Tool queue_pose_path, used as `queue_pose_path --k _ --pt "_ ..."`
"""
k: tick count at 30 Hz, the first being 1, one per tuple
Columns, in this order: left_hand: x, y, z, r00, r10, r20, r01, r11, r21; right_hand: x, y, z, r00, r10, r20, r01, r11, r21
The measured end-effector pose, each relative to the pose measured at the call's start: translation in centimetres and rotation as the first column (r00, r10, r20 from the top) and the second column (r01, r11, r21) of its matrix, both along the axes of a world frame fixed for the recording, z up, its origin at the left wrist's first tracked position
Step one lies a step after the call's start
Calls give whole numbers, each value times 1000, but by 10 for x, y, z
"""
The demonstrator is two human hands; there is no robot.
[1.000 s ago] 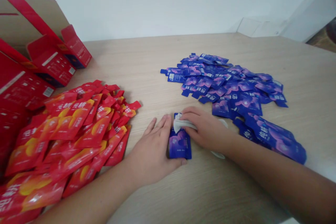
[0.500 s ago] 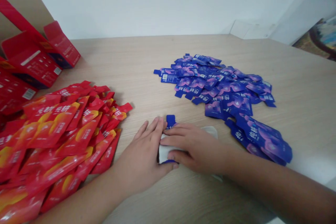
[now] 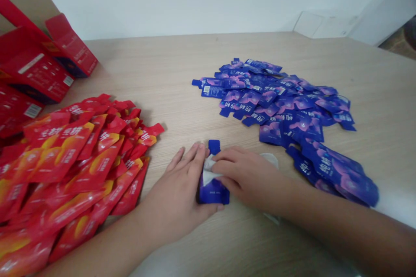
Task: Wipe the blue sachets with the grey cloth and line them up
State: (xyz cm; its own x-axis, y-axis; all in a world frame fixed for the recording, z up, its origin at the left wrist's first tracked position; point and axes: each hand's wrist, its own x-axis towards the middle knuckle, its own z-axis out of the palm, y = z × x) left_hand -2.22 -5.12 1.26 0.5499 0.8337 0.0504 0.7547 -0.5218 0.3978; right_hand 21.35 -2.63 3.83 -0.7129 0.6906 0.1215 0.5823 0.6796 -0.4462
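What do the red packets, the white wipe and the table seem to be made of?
Red packets: glossy plastic or foil film, I think, from the bright highlights and creases.
White wipe: matt tissue or thin cloth, since it bunches softly in the right hand; I cannot tell which.
Table: matt wood or wood-look laminate, judging by the pale grain.

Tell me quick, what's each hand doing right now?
Left hand: open, resting along the blue pouch's left edge.
Right hand: closed, holding a white cloth against the pouch.
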Motion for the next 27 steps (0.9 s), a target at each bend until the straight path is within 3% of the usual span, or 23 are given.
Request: queue_pose_path --k 4,8,12,16,21,27 --pt "0 1 1 1000 8 -5 -8 1000 0 9 16 -6 984 -143 104 131 985 109" --pt "-1 2 2 999 -7 -35 7 1000 -4 19 19 -4 974 -227 -15 228 966 126" --pt "-1 3 3 997 -12 -72 11 1000 -9 11 0 7 985 -100 -141 107 993 45" --pt "-5 3 5 998 -66 -21 66 998 -10 -4 -16 15 999 50 -13 -51 999 -13" --pt "-9 3 7 993 -113 -33 114 993 11 -3 -19 19 998 60 14 -59 998 -34" --pt "-4 4 7 996 -76 -55 76 997 -7 -1 -18 16 999 45 7 -45 999 -27"
